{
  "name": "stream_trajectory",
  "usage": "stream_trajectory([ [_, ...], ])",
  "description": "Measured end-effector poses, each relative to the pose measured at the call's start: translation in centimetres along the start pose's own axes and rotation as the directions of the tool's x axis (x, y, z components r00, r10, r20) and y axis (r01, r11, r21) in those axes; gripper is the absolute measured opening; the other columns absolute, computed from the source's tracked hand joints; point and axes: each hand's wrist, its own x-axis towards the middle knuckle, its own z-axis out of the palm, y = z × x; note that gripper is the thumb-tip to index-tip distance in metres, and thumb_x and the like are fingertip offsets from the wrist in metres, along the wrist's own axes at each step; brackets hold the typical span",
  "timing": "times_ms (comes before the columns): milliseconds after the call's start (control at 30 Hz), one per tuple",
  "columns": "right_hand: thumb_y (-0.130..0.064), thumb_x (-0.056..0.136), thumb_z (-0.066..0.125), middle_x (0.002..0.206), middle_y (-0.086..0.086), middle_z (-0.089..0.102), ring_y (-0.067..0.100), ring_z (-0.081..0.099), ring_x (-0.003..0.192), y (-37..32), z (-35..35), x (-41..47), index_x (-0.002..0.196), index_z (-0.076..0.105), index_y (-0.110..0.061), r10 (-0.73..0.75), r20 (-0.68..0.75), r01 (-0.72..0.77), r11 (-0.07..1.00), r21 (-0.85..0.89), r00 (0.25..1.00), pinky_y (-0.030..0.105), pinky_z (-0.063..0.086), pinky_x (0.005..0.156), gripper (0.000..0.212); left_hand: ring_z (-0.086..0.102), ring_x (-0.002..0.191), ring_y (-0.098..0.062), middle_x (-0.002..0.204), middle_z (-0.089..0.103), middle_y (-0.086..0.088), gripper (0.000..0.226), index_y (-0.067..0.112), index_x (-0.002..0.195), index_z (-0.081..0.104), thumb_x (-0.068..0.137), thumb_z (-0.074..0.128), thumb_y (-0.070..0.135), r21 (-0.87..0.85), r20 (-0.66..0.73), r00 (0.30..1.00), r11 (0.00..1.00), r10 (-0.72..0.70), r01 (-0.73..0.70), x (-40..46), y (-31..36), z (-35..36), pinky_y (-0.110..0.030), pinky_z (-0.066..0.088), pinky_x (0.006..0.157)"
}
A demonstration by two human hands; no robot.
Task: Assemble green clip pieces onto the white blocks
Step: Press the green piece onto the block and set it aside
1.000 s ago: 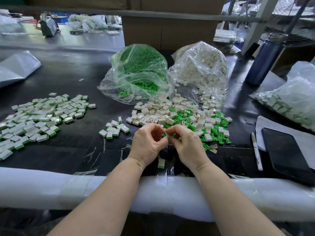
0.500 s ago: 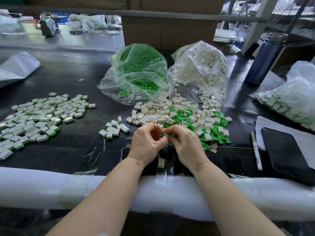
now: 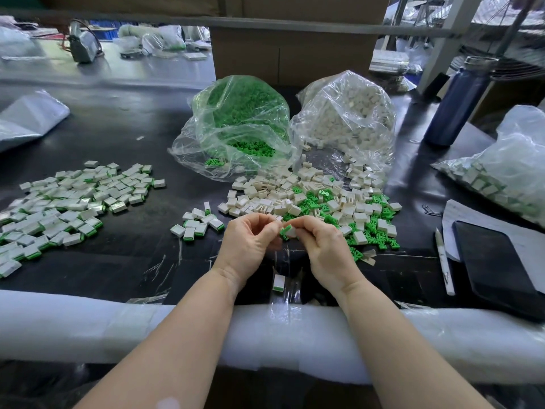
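- Pinching a small white plastic block [image 3: 291,230] with a green clip piece [image 3: 283,232] at its left end, the right hand [image 3: 326,246] holds the pair just above the black worktop [image 3: 124,258], in front of the loose pile.
- The left hand [image 3: 250,243] sits touching-close, fingers curled toward the clip; whether it actually grips the clip cannot be told, since the fingertips hide the joint.
- Risk: if the clip goes in tilted, it may jam half-seated or spring out of the fingers, because the parts are tiny and the grip is only at the tips.
- A dropped clip would fall among the mixed heap of loose white blocks and green clips [image 3: 318,202] just beyond, or near the lone finished block [image 3: 278,282] by the padded white table edge [image 3: 88,323], and be hard to pick out.
- Finished green-edged blocks [image 3: 67,208] lie well apart at far left, so a careless toss could fall short into the small near cluster [image 3: 197,224].
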Motion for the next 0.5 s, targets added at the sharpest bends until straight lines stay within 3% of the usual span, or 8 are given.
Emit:
stream_trajectory([
  [133,-0.005,0.094,0.051,0.096,0.003,0.068,0.015,0.061,0.092,0.1,0.0,0.0,0.105,0.068,-0.009,0.015,0.004,-0.015,1.000,-0.019,1.000,0.026,0.048,0.085,0.021,0.061,0.060,-0.008,0.070,0.066,-0.004,0.008,0.011,0.080,0.066,0.084,0.065,0.004,0.094,-0.010,0.998,0.993,0.066,-0.065,-0.1,-0.1,0.1,-0.018,0.054,0.059],
  [300,-0.007,0.094,0.052,0.095,0.002,0.067,0.018,0.061,0.091,0.1,-0.1,-0.1,0.101,0.066,-0.011,0.010,-0.021,-0.011,0.999,-0.048,1.000,0.036,0.049,0.086,0.016,0.062,0.063,-0.013,0.070,0.066,0.000,0.015,0.017,0.078,0.066,0.083,0.065,0.003,0.230,0.007,0.990,0.963,0.140,-0.138,0.0,-0.5,0.1,-0.025,0.056,0.066],
  [433,-0.006,0.094,0.051,0.094,0.004,0.067,0.021,0.060,0.090,0.1,-0.1,-0.1,0.100,0.066,-0.010,-0.001,-0.013,-0.001,0.995,-0.101,1.000,0.039,0.048,0.084,0.016,0.060,0.070,-0.023,0.073,0.063,-0.005,0.011,0.016,0.079,0.060,0.086,0.062,0.007,0.335,0.027,0.990,0.932,0.141,-0.142,0.1,-0.9,0.3,-0.039,0.055,0.074],
  [500,-0.007,0.094,0.051,0.094,0.004,0.067,0.021,0.060,0.089,0.1,-0.1,-0.1,0.100,0.066,-0.010,-0.006,-0.024,0.004,0.993,-0.115,1.000,0.039,0.048,0.083,0.016,0.058,0.070,-0.022,0.076,0.061,-0.005,0.010,0.017,0.079,0.057,0.087,0.061,0.011,0.415,0.037,0.987,0.896,0.157,-0.158,0.1,-1.1,0.5,-0.036,0.053,0.073],
])
